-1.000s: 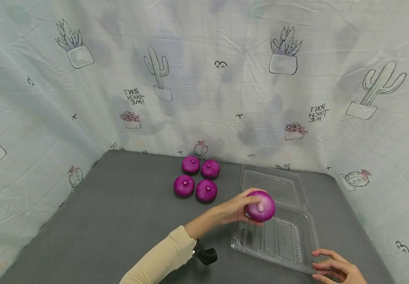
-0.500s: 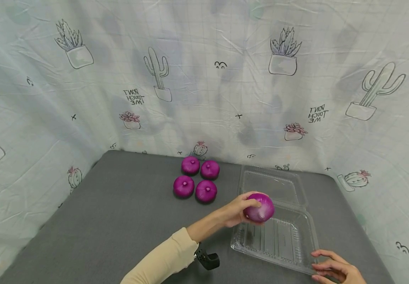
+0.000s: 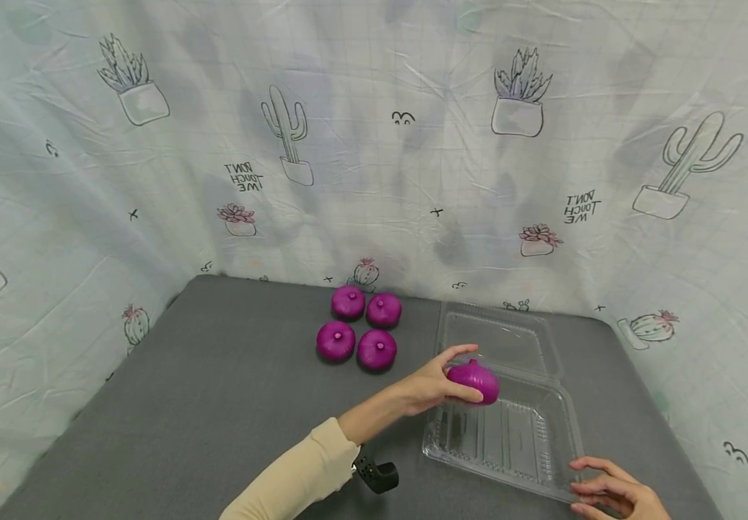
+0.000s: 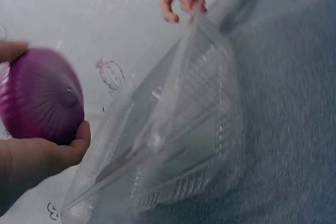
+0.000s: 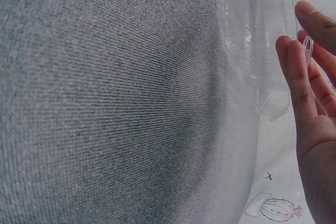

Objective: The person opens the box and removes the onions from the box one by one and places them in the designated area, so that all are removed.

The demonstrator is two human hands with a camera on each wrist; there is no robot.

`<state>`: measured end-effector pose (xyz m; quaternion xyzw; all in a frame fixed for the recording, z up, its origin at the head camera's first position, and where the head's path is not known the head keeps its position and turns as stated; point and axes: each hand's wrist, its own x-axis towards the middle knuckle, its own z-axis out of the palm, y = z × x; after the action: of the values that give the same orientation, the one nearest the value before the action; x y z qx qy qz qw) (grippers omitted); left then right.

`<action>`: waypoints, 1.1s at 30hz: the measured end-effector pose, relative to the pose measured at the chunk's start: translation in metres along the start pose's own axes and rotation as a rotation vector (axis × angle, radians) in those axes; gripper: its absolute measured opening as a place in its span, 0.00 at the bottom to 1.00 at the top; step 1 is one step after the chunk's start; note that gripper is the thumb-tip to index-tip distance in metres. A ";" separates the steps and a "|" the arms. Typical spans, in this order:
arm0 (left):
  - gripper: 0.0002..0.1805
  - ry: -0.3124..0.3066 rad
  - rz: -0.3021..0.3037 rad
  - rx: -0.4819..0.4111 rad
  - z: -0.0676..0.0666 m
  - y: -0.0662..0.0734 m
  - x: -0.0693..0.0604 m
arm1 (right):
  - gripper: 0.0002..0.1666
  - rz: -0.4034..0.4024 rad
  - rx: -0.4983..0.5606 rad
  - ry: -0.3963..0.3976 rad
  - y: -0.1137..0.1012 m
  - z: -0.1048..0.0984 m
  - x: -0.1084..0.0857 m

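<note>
A purple onion (image 3: 476,381) is held between the thumb and fingers of my left hand (image 3: 427,386), above the left part of a clear plastic clamshell container (image 3: 522,440). In the left wrist view, the onion (image 4: 44,98) shows its ribbed side and small tip, apart from the container's rim. The container lies unfolded, its lid (image 3: 500,339) flat behind the base. My right hand (image 3: 624,491) pinches the near right corner of the base; in the right wrist view the thumb (image 5: 317,22) and fingers sit on either side of the rim.
Several more purple onions (image 3: 377,350) stand in a cluster left of the lid on the grey tabletop (image 3: 218,404). A white curtain (image 3: 374,144) with plant drawings hangs behind and at both sides. A black wrist device (image 3: 377,473) sits below the left cuff.
My left hand has turned the onion so its stem tip, facing the head camera before, now points up and away. The right hand and container have stayed put.
</note>
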<state>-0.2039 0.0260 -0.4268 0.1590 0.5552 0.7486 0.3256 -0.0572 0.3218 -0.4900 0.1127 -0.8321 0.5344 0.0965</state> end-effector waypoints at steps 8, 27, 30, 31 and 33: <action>0.34 -0.238 0.280 0.494 -0.005 -0.002 -0.004 | 0.14 -0.052 -0.022 -0.012 0.000 0.000 0.000; 0.32 -0.589 0.394 0.569 -0.058 0.019 -0.040 | 0.25 -0.216 0.410 -0.270 0.021 -0.017 0.006; 0.33 -0.544 0.377 0.594 -0.075 0.019 -0.046 | 0.28 -0.235 0.463 -0.320 0.023 -0.018 0.009; 0.33 -0.527 0.369 0.597 -0.081 0.020 -0.050 | 0.28 -0.236 0.467 -0.324 0.023 -0.018 0.009; 0.33 -0.497 0.359 0.592 -0.093 0.023 -0.059 | 0.26 -0.223 0.436 -0.301 0.022 -0.016 0.009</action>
<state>-0.2230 -0.0843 -0.4292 0.5154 0.6144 0.5407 0.2541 -0.0718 0.3444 -0.4999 0.2998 -0.6849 0.6641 0.0038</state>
